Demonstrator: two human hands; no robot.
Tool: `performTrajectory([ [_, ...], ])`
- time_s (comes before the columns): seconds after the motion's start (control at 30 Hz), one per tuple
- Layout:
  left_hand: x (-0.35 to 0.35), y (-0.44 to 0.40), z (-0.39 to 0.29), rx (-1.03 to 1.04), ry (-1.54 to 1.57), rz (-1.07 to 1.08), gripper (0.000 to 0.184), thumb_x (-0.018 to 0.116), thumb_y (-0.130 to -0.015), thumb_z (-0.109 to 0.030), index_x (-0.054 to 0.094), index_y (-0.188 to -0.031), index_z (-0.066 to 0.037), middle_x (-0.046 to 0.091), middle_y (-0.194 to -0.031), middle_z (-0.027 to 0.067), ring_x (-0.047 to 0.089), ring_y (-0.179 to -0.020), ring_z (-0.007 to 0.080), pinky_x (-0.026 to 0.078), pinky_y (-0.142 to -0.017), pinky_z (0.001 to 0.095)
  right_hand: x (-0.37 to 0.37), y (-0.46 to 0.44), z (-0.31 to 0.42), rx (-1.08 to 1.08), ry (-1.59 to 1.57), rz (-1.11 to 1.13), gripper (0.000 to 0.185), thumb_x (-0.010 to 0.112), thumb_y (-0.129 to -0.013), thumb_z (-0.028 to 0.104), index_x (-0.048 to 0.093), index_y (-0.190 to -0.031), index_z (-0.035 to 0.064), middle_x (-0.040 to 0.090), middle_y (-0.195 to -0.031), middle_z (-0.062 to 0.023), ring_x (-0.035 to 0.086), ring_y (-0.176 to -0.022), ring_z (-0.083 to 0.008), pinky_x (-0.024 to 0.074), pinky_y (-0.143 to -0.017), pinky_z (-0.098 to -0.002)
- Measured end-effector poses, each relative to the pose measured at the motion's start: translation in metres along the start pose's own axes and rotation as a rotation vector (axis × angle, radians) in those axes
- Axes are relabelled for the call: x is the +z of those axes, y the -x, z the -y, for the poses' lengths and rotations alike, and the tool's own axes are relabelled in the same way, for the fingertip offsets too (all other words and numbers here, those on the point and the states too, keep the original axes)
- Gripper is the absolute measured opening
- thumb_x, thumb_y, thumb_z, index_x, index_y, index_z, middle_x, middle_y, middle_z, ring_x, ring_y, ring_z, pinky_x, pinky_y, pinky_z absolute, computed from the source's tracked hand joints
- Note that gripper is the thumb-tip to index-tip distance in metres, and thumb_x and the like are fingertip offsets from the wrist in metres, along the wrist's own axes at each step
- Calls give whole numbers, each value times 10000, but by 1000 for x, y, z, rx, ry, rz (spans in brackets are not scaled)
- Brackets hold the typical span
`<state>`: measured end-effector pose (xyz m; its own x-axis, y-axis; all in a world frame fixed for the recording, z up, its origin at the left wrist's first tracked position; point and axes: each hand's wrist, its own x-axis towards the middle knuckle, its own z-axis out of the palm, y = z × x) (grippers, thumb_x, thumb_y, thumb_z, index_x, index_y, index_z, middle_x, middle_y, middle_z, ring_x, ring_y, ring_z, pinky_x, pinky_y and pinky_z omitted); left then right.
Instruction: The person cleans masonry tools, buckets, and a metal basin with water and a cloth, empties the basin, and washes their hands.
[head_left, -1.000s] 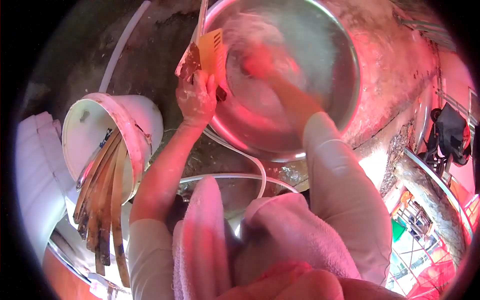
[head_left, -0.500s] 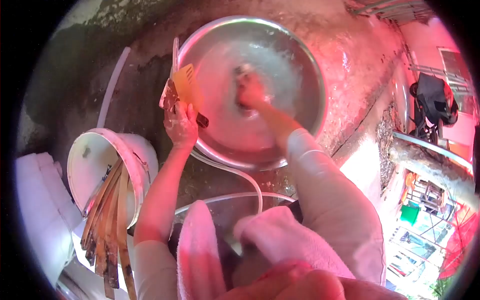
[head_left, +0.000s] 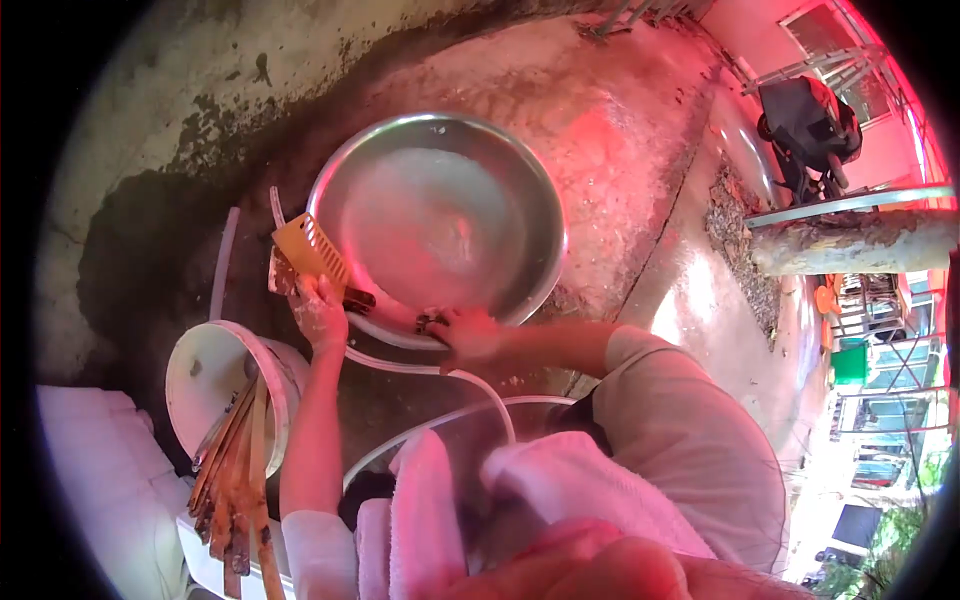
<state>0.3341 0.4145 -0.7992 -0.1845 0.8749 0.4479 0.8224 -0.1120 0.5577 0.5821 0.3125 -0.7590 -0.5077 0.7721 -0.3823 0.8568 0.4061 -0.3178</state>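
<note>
A wide metal basin of cloudy water stands on the wet ground. At its left rim my left hand is closed around a yellow slotted scraper. A flat, stained blade and a dark handle show beside the scraper; whether they form one tool I cannot tell. My right hand is at the basin's near rim, fingers bent over it. Something small and dark shows at its fingertips, too unclear to name. A clear hose runs just below that hand.
A white bucket at the left lies tilted, with several long wooden strips sticking out. White stacked material is beside it. A pale pipe lies behind. A tree trunk and a black covered object are at the right.
My right hand has come out of the basin's water to the near rim. My left hand keeps its hold on the scraper. The view has shifted, so the basin appears lower and further left.
</note>
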Motion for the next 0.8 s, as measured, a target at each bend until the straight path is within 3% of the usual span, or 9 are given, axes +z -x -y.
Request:
performTrajectory([
  [0.07, -19, -3, -12, 8, 64, 48, 180, 541, -885, -181, 488, -898, -10, 550, -863, 197, 519, -847, 397, 414, -761, 498, 24, -10, 12, 129, 261, -83, 532, 626, -748, 263, 492, -1231, 81, 503, -1208, -186, 513, -1098, -342, 458, -858, -456],
  [0.1, -29, -4, -14, 36, 97, 52, 164, 533, -897, -158, 483, -900, -1, 539, -833, 203, 512, -823, 402, 398, -737, 497, 23, -15, 7, 84, 145, -36, 508, 607, -726, 195, 504, -1220, 140, 492, -1196, -191, 513, -1102, -334, 464, -852, -458],
  [0.23, -89, -9, -55, 6, 142, 80, 189, 513, -926, -186, 481, -922, 1, 553, -827, 209, 523, -809, 401, 399, -738, 474, 8, -9, 6, 90, -2, -101, 500, 573, -743, 169, 523, -1240, 181, 553, -1115, -177, 576, -1001, -335, 485, -813, -442],
  [0.33, -138, -13, -95, -6, -56, 141, 191, 511, -928, -190, 490, -921, -1, 561, -846, 212, 524, -813, 403, 398, -746, 474, -50, 4, 11, 82, -175, -227, 470, 558, -751, 181, 565, -1219, 214, 597, -1039, -170, 609, -930, -337, 491, -803, -430],
  [0.37, -128, -12, -76, 19, 102, 52, 181, 511, -931, -176, 482, -889, -2, 538, -804, 183, 512, -759, 357, 408, -738, 431, -68, 0, 8, 78, -193, -304, 454, 552, -754, 184, 581, -1206, 221, 608, -1027, -166, 616, -913, -334, 492, -801, -425],
  [0.5, -153, -19, -121, 61, 289, -115, 180, 507, -939, -154, 446, -850, -10, 470, -743, 115, 447, -686, 245, 405, -709, 349, -173, -2, -16, 126, -334, -475, 398, 563, -755, 204, 636, -1146, 215, 651, -999, -145, 626, -909, -315, 498, -805, -399],
  [0.6, -159, -18, -145, 28, 325, -87, 176, 509, -941, -158, 456, -865, -8, 490, -748, 121, 465, -712, 240, 407, -695, 353, -217, -11, -76, 110, -466, -626, 441, 655, -715, 215, 634, -1155, 190, 663, -962, -155, 639, -877, -290, 494, -809, -365],
  [0.67, -166, -16, -167, 0, 257, -22, 177, 496, -947, -178, 468, -878, -18, 523, -766, 149, 484, -728, 280, 397, -737, 385, -235, -12, -117, 136, -503, -765, 484, 718, -677, 150, 631, -1152, 118, 682, -927, -128, 640, -838, -234, 496, -767, -341],
  [0.8, -168, -9, -185, -41, 37, 103, 208, 460, -957, -247, 494, -924, -44, 595, -862, 206, 527, -803, 399, 336, -907, 459, -247, 8, -195, 45, -1032, -883, 422, 724, -678, 51, 639, -1091, 29, 675, -912, -83, 626, -797, -182, 491, -731, -313],
])
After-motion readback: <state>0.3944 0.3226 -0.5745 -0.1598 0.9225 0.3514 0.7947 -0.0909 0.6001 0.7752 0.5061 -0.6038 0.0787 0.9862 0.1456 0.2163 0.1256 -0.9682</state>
